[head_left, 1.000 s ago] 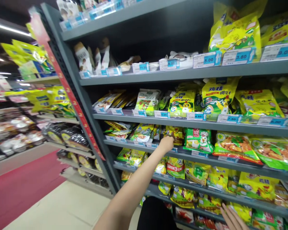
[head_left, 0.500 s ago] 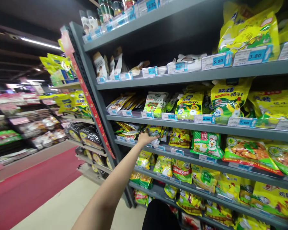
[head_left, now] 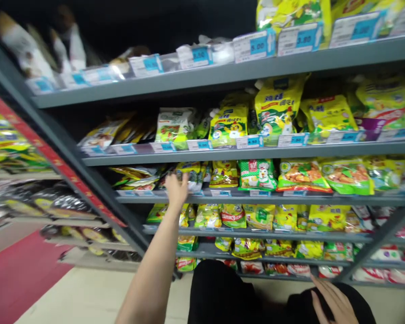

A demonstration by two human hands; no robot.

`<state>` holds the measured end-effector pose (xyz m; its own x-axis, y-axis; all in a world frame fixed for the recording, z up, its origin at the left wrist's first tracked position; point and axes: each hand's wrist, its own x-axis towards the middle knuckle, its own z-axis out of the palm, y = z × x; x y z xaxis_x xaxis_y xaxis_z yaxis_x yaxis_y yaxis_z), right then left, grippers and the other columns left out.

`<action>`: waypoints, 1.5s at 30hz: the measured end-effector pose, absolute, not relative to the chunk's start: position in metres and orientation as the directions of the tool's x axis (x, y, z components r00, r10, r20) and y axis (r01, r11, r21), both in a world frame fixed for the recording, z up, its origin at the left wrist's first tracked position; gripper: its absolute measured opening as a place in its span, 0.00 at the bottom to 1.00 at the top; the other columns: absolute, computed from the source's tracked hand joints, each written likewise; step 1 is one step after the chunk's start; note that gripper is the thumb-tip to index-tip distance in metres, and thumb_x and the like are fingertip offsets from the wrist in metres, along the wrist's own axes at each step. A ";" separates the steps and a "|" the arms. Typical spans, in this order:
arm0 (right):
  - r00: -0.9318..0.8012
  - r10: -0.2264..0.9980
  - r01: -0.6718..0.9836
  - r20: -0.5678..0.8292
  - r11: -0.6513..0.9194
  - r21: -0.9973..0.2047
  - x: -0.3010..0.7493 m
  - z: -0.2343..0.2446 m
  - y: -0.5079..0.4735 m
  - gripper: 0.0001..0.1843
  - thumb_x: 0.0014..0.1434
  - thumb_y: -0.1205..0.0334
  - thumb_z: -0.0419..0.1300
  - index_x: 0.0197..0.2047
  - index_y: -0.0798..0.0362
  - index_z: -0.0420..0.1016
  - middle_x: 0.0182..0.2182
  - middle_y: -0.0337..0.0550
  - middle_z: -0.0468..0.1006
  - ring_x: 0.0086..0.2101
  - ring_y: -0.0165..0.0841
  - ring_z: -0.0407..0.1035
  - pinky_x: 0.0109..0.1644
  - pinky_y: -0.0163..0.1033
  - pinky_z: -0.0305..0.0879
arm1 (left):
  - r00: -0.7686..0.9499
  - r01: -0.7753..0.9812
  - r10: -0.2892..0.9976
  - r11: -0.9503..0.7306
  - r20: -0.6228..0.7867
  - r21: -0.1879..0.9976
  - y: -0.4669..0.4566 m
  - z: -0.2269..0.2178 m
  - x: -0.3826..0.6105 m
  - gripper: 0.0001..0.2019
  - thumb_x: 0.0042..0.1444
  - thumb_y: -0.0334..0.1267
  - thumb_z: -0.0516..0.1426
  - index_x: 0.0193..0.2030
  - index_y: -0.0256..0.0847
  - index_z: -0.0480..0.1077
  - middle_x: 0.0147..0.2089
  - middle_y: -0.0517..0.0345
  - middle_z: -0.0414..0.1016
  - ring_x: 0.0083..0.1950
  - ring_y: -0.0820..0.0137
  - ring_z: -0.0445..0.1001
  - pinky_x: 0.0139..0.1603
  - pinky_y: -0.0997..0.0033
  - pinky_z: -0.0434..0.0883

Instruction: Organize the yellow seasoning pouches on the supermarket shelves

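My left hand (head_left: 176,189) reaches into a middle shelf, thumb apart from the fingers. Its fingertips are slightly blurred, and nothing shows in its grip. Just behind and right of it sits a yellow and blue seasoning packet (head_left: 191,173); whether the fingers touch it, I cannot tell. A pile of flat sachets (head_left: 137,176) lies to its left. Farther right on this shelf stand a yellow packet (head_left: 223,174) and a green and white bag with a chicken figure (head_left: 256,174). My right hand (head_left: 334,301) rests on my black-clad knee, fingers stretched out.
The grey shelf board (head_left: 222,155) above carries yellow seasoning bags and price tags. Lower shelves hold more yellow packets (head_left: 261,217). A slanting shelf post with a red strip (head_left: 60,162) stands at the left. Dark wrapped packages (head_left: 60,200) fill the rack beside it.
The view has moved closer and turned right and down. My left hand's thumb has lifted away from its fingers. My right hand and both knees have come into view.
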<state>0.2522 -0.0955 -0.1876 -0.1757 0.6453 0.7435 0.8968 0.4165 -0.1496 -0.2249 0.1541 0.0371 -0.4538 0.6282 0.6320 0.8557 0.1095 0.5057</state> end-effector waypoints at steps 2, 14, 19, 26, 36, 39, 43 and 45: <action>-0.143 0.700 0.931 0.699 0.335 -0.145 0.258 -0.199 -0.103 0.25 0.64 0.53 0.54 0.63 0.48 0.63 0.52 0.40 0.74 0.50 0.37 0.69 0.52 0.41 0.67 | -0.526 0.814 0.387 -0.028 0.757 0.580 0.122 0.001 -0.200 0.26 0.68 0.46 0.38 0.63 0.27 0.55 0.63 0.34 0.60 0.66 0.59 0.59 0.66 0.59 0.56; 0.539 0.780 0.620 0.320 -0.109 -0.777 0.394 -0.179 0.044 0.46 0.56 0.38 0.56 0.65 0.65 0.52 0.59 0.65 0.62 0.60 0.47 0.59 0.63 0.53 0.59 | -0.112 0.714 0.892 -0.235 0.439 0.660 -0.012 -0.269 -0.060 0.16 0.60 0.45 0.49 0.51 0.42 0.69 0.60 0.41 0.63 0.63 0.50 0.63 0.62 0.45 0.62; 0.442 0.850 0.608 0.287 -0.049 -0.793 0.410 -0.169 0.095 0.38 0.50 0.42 0.65 0.55 0.61 0.63 0.48 0.56 0.73 0.47 0.37 0.71 0.48 0.37 0.69 | -0.040 0.629 0.945 -0.229 0.325 0.743 -0.038 -0.268 -0.041 0.16 0.58 0.46 0.51 0.50 0.45 0.71 0.60 0.45 0.64 0.65 0.52 0.62 0.65 0.45 0.61; 0.446 0.851 0.673 0.276 -0.116 -0.731 0.407 -0.146 0.093 0.34 0.41 0.38 0.70 0.39 0.59 0.71 0.35 0.50 0.77 0.36 0.38 0.70 0.42 0.39 0.65 | 0.172 0.546 0.961 -0.277 0.218 0.790 -0.050 -0.219 -0.017 0.16 0.61 0.48 0.51 0.52 0.52 0.72 0.65 0.50 0.60 0.68 0.56 0.59 0.67 0.47 0.61; 0.607 0.758 0.659 0.241 -0.310 -0.685 0.402 -0.085 0.062 0.34 0.52 0.36 0.61 0.47 0.58 0.65 0.36 0.58 0.74 0.42 0.52 0.68 0.47 0.50 0.61 | 0.263 0.487 0.941 -0.319 0.212 0.813 -0.050 -0.177 0.009 0.16 0.62 0.47 0.50 0.51 0.50 0.74 0.66 0.50 0.60 0.69 0.56 0.59 0.67 0.49 0.60; 0.661 0.740 0.540 0.128 -0.350 -0.766 0.398 -0.085 0.022 0.30 0.51 0.39 0.62 0.45 0.56 0.65 0.38 0.58 0.75 0.44 0.55 0.69 0.47 0.54 0.63 | 0.315 0.424 0.940 -0.263 0.131 0.867 -0.049 -0.179 0.011 0.16 0.61 0.50 0.52 0.49 0.50 0.75 0.64 0.48 0.64 0.66 0.56 0.62 0.66 0.50 0.62; 0.524 0.841 0.251 -0.133 -0.302 -0.920 0.367 -0.103 -0.035 0.32 0.48 0.34 0.62 0.42 0.53 0.64 0.41 0.50 0.77 0.39 0.45 0.74 0.37 0.44 0.72 | 0.370 0.216 0.929 -0.064 -0.021 0.974 -0.044 -0.192 0.018 0.19 0.54 0.57 0.57 0.44 0.48 0.76 0.59 0.47 0.70 0.63 0.54 0.67 0.60 0.55 0.69; 0.380 0.887 0.069 -0.263 -0.310 -0.948 0.339 -0.117 -0.058 0.34 0.47 0.35 0.64 0.45 0.53 0.65 0.42 0.48 0.78 0.39 0.44 0.75 0.37 0.44 0.75 | 0.422 0.070 0.889 0.165 -0.179 0.984 -0.044 -0.198 0.026 0.26 0.49 0.63 0.59 0.47 0.48 0.75 0.58 0.47 0.72 0.59 0.53 0.71 0.56 0.54 0.71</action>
<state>0.3385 -0.0583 -0.1169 0.3798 0.8870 -0.2626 0.0688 -0.3102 -0.9482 0.0260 -0.0445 -0.1983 0.4219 0.8887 -0.1793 0.0701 0.1652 0.9838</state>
